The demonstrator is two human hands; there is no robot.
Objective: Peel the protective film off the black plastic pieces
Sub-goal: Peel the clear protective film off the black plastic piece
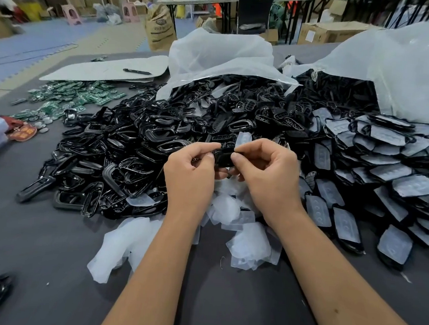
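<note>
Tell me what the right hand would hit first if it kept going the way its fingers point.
Probably the left hand: the right hand points leftward across the black piece both hold. Depth unclear.

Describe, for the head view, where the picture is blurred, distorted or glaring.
Head view: sharp on the left hand, right hand and black piece; far-left background smeared by blur; wide-angle bending curves the table edges; soft, even light, with small glints on the glossy black pile.
</note>
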